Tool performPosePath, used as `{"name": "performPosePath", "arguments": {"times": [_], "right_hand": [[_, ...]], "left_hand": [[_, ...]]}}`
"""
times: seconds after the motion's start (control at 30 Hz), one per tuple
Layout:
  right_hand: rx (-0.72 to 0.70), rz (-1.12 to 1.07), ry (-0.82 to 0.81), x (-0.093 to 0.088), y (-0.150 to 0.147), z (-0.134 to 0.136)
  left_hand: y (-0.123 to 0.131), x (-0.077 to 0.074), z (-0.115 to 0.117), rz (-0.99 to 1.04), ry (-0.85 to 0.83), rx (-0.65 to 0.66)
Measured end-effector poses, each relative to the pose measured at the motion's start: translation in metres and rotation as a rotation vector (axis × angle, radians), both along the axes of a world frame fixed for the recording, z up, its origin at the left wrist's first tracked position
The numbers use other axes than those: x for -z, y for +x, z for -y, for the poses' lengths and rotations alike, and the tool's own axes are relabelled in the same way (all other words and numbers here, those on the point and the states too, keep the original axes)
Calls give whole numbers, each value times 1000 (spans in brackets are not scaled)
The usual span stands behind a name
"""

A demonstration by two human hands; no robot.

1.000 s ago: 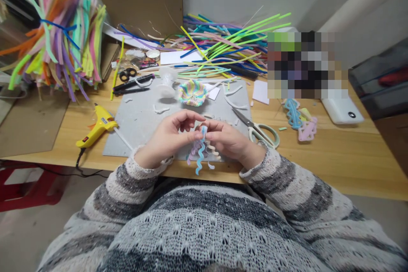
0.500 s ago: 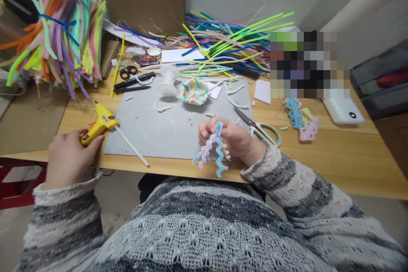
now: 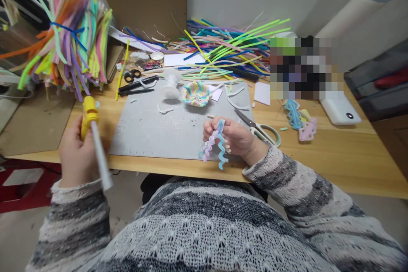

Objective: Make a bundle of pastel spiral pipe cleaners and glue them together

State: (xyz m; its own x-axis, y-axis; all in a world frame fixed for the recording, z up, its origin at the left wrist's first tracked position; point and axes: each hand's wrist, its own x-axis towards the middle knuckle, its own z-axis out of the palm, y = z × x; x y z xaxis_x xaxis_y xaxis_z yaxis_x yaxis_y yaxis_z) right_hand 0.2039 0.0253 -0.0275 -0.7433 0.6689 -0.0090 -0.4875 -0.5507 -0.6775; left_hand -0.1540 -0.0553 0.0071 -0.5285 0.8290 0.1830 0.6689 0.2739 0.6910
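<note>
My left hand (image 3: 78, 157) is wrapped round the handle of a yellow hot glue gun (image 3: 90, 114), held up at the table's front left. A whitish glue stick (image 3: 101, 157) sticks out of the gun's back and hangs toward me, blurred. Pinched in my right hand (image 3: 237, 136) are zigzag-bent pipe cleaners (image 3: 221, 146) in pale blue, pink and cream, joined at the top with their ends dangling. They hang over the front edge of the grey cutting mat (image 3: 153, 136). On the mat lies a wavy, bowl-shaped pastel pipe-cleaner piece (image 3: 196, 94), beside a clear spool (image 3: 170, 85).
Scissors (image 3: 259, 129) lie right of my right hand. Loose pipe cleaners (image 3: 229, 46) spread across the back, and a large bundle (image 3: 66, 42) stands at left. Small zigzag pieces (image 3: 295, 114) and a white power bank (image 3: 340, 108) lie at right. Black pens (image 3: 138, 85) lie left of the spool.
My left hand has lifted the glue gun off the table and turned it, so the glue stick now points toward me. My right hand has barely moved with the pipe cleaners.
</note>
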Motion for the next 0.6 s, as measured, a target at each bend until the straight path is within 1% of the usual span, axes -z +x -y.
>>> {"name": "performPosePath", "arguments": {"times": [0.07,0.1,0.17,0.2,0.23,0.27,0.33,0.37,0.43,0.5,0.6], "right_hand": [[46,56,-14,0,-1,-1],[69,83,-25,-1,-2,-1],[126,126,-49,-2,-4,-1],[157,142,-59,-3,-4,-1],[184,157,-67,-3,-5,-1],[205,174,-71,-4,-6,0],[221,203,-71,-5,-7,3],[217,213,-66,-5,-7,4],[205,226,-53,-6,-8,6],[197,234,-47,-6,-8,8],[186,238,-57,-6,-8,10]], "left_hand": [[9,-9,4,371,153,-54],[17,-13,5,566,171,-1],[37,-19,7,963,234,168],[48,-20,8,1122,205,257],[59,-19,9,1222,165,319],[69,-16,9,1276,157,363],[88,-8,10,1319,71,456],[97,-3,10,1296,55,473],[110,6,9,1218,44,458],[119,12,7,1155,25,455],[126,21,6,1141,-3,539]]}}
